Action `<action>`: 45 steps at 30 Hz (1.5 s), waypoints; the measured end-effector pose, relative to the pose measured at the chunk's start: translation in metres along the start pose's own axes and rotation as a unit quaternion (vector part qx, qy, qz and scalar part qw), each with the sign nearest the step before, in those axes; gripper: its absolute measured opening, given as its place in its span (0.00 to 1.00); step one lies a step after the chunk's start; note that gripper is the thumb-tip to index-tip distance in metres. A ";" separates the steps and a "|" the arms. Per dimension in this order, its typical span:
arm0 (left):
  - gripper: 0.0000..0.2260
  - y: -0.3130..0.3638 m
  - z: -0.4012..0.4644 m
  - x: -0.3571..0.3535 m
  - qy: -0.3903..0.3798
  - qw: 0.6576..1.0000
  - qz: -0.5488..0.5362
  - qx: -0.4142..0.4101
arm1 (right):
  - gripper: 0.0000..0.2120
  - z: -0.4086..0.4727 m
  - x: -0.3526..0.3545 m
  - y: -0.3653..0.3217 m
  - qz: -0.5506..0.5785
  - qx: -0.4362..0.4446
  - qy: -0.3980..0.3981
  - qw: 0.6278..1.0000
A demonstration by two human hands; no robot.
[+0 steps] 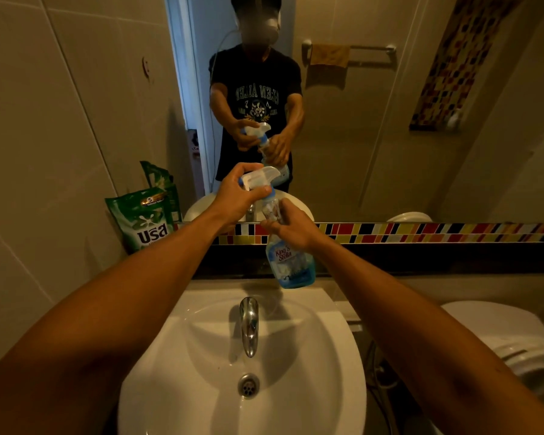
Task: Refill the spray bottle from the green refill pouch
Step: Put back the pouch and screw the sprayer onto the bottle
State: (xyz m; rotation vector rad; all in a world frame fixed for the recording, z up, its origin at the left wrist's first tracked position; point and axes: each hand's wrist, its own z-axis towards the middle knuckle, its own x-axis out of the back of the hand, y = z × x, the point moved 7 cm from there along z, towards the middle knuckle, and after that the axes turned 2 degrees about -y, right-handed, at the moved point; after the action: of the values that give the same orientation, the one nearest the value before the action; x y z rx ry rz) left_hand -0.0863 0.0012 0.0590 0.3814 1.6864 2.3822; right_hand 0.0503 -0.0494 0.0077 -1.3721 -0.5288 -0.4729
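A clear spray bottle (291, 265) with a little blue liquid at its bottom hangs tilted above the back of the sink. My right hand (292, 226) grips its neck. My left hand (237, 191) is closed on the white and blue trigger head (261, 178) at the top of the bottle. The green refill pouch (145, 221) stands upright on the ledge at the left, leaning against the wall, apart from both hands.
A white sink (311, 356) with a chrome tap (248, 321) lies below the bottle. The mirror (374, 120) ahead reflects a person and a towel rail. A mosaic tile strip (421, 232) runs under the mirror. A white toilet (515, 346) stands at the right.
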 end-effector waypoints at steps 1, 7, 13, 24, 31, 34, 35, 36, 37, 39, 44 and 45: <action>0.23 -0.001 0.001 0.000 -0.008 1.000 0.003 0.002 | 0.21 0.000 0.000 0.001 0.003 -0.003 0.000 1.000; 0.23 0.001 0.001 0.000 0.000 1.000 -0.006 -0.002 | 0.21 0.004 -0.001 0.003 0.000 -0.007 -0.005 1.000; 0.22 -0.001 0.003 0.004 -0.006 1.000 0.012 0.004 | 0.20 0.008 -0.003 0.004 0.016 -0.012 -0.010 1.000; 0.23 0.001 0.004 0.008 0.014 1.000 0.021 -0.014 | 0.20 0.011 -0.005 0.001 0.015 -0.002 -0.007 1.000; 0.24 -0.003 0.008 0.008 -0.003 1.000 0.017 -0.005 | 0.20 0.013 -0.001 0.003 0.011 0.002 -0.008 1.000; 0.24 0.001 0.007 0.006 0.017 1.000 -0.004 -0.014 | 0.20 0.017 -0.004 0.002 0.011 0.007 -0.009 1.000; 0.24 0.001 0.007 0.006 0.023 1.000 -0.003 -0.021 | 0.21 0.018 -0.005 0.001 0.011 0.006 -0.010 1.000; 0.24 0.002 0.008 0.006 0.026 0.999 0.002 -0.026 | 0.21 0.018 -0.004 0.001 0.014 0.005 -0.009 1.000; 0.23 0.002 0.009 0.006 0.025 0.999 0.007 -0.026 | 0.21 0.018 -0.003 0.001 0.017 0.003 -0.007 1.000; 0.23 0.000 0.011 0.007 0.014 1.000 0.020 -0.018 | 0.21 0.018 0.000 0.003 0.018 0.003 0.001 1.000; 0.24 0.000 0.012 0.005 -0.013 1.000 0.016 -0.007 | 0.21 0.019 0.002 0.006 0.011 0.002 0.000 1.000; 0.24 0.001 0.012 0.005 -0.009 1.000 0.010 -0.007 | 0.21 0.019 0.001 0.005 0.012 0.003 -0.002 1.000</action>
State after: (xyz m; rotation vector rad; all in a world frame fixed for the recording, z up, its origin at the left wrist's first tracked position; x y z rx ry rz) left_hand -0.0869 0.0127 0.0642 0.4184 1.6654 2.3946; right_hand 0.0529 -0.0300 0.0070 -1.3726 -0.5163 -0.4480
